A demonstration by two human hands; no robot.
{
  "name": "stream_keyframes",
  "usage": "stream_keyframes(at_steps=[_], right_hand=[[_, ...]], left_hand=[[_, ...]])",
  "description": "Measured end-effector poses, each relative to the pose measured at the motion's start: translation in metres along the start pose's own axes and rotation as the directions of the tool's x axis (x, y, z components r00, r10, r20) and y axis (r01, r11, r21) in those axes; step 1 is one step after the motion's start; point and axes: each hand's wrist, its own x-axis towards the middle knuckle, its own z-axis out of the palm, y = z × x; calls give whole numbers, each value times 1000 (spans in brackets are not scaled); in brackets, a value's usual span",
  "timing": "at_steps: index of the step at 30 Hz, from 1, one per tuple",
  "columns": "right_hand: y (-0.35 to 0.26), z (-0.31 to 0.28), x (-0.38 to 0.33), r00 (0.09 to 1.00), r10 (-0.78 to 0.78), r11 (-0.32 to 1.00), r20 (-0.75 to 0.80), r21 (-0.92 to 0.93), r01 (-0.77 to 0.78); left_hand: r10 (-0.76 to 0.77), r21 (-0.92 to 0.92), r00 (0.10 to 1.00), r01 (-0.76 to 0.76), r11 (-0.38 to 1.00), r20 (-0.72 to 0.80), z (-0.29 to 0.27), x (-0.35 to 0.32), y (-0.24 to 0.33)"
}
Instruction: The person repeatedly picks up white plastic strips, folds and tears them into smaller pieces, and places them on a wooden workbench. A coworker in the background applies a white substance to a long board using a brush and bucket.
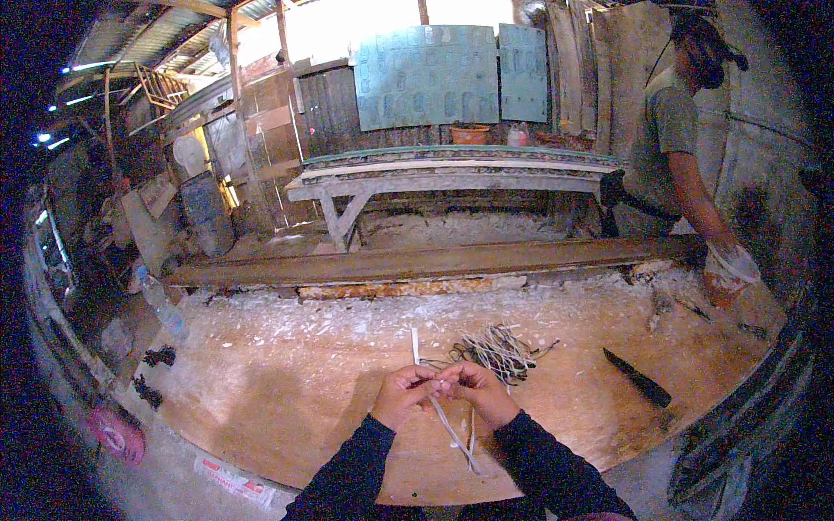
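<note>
— What have we got in our hands?
— Our left hand (402,395) and right hand (475,388) meet, both pinched on a thin pale strip (445,415) held above the bench (287,391).
— And beyond them?
— A bundle of similar strips (497,350) lies just past our fingers; a dark knife (637,378) rests to the right, well apart. Another person (686,139) stands at the far right.

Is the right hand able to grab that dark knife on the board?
Probably yes. The right hand pinches a pale strip, and bare board lies between it and the knife, though it would have to stretch.
</note>
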Motion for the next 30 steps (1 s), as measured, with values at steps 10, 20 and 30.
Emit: stream_keyframes(at_steps=[10,20,30], right_hand=[[2,4,-1,997,-43,997,-57,-62,39],[13,1,-3,987,-162,909,2,-389,150],[-1,5,-3,996,-73,976,-44,-209,62]], left_hand=[[8,27,1000,-8,1000,-16,-1,2,-4],[50,-49,992,-56,997,-114,-12,9,-14],[-62,-255,995,41,966,-73,-7,5,-7]])
